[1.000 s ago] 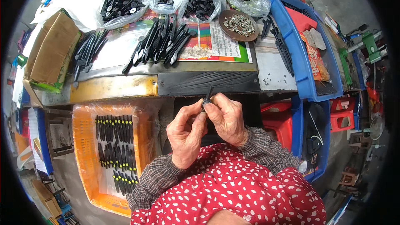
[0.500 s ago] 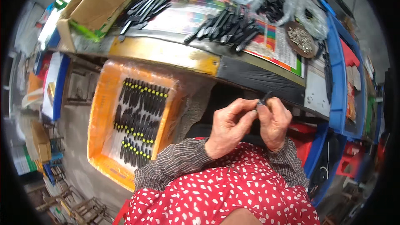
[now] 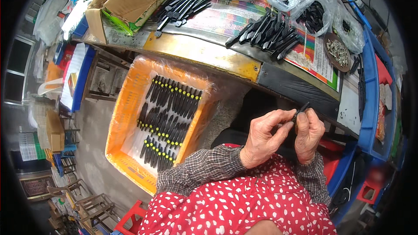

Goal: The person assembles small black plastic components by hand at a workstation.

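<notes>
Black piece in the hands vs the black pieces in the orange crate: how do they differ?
Pose: the held piece is held aslant between the left hand and right hand; the crate pieces lie in three rows in the orange crate.
Marking: the crate pieces show yellow-green dots; none shows on the held piece, though part is hidden.
Shared: both are black.

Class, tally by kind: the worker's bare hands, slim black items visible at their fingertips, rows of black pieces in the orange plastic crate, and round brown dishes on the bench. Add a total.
Bare hands (left hand, right hand): 2
Slim black item at the fingertips: 1
Rows of black, yellow-dotted pieces in the orange plastic crate: 3
Round brown dish: 1
Total: 7
</notes>
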{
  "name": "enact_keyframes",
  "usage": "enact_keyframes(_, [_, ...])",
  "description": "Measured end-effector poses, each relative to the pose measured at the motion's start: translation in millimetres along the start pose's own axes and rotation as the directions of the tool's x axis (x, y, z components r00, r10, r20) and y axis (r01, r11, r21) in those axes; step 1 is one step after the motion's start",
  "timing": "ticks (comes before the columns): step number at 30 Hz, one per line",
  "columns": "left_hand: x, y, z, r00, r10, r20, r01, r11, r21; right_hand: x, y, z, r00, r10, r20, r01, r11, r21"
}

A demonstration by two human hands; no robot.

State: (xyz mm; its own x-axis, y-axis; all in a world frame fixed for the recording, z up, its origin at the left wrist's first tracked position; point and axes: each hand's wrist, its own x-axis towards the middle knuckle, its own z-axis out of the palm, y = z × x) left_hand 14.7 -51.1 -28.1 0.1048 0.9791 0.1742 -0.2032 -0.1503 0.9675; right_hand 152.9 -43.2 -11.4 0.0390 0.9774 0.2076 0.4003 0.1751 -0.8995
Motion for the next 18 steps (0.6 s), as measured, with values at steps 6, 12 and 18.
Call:
enact_keyframes(6, [0.3, 0.8, -2.5, 1.000, -0.006, 0.005, 0.006, 1.000, -0.004, 0.5, 2.4, -0.8, 0.999, 0.007, 0.050, -0.009, 1.000, 0.028])
enact_keyframes(12, [-0.1, -1.0, -5.4, 1.000, 0.000, 0.014, 0.001, 1.000, -0.013, 1.0, -3.0, 4.8, 0.991, -0.135, 0.000, 0.134, 0.986, -0.096])
enact_keyframes(18, [-2.0, 1.1, -5.8, 1.000, -0.010, 0.027, 0.011, 0.999, -0.038, -1.4, 0.4, 4.9, 0.978, -0.207, -0.020, 0.199, 0.960, -0.197])
